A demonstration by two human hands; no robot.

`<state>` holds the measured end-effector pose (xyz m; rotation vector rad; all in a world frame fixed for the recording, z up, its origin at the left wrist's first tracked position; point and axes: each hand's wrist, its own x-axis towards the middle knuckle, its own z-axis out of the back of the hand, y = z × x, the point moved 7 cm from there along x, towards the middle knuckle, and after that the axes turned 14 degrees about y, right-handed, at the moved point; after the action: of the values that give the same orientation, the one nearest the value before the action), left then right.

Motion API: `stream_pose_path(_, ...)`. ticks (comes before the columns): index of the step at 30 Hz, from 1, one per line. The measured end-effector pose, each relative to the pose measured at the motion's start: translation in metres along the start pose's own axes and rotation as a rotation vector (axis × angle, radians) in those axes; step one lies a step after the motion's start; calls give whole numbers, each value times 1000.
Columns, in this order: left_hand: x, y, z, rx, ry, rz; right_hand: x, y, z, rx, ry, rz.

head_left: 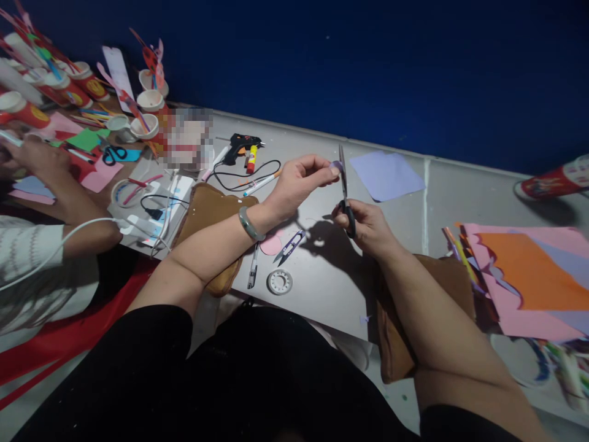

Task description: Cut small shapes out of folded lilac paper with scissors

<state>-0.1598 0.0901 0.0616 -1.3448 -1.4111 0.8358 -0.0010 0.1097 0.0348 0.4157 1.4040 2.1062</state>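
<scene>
Between thumb and forefinger, my left hand point(301, 184) pinches a small piece of purple paper point(337, 165). My right hand point(368, 226) grips black-handled scissors point(344, 190), blades pointing up and right beside the paper. Whether the blades touch the paper, I cannot tell. A larger purple sheet point(389, 175) lies flat behind the scissors. Below my hands on the table are thread snips point(289, 247), a pink paper circle point(271, 244), a pen point(253, 267) and a white ring-shaped roll point(279, 282).
A black glue gun point(239, 147) with its cable lies at the back left. Brown cushions point(207, 215) sit under my forearms. Coloured paper point(534, 270) is stacked at right, near a red cup point(552, 184). Another person's hand point(43, 156) works at far left, by a power strip point(170, 209).
</scene>
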Motion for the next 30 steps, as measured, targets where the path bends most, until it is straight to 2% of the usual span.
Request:
stream_pose_path(13,0,-3,1,-6,-23,-17,1,2,0,16,-14,-11)
stream_pose_path(23,1,-5,4,-40,-86,16,0,2,0,31,-13,-17)
stream_pose_path(30,0,-8,1,-9,-46,7,0,4,0,5,-8,-5)
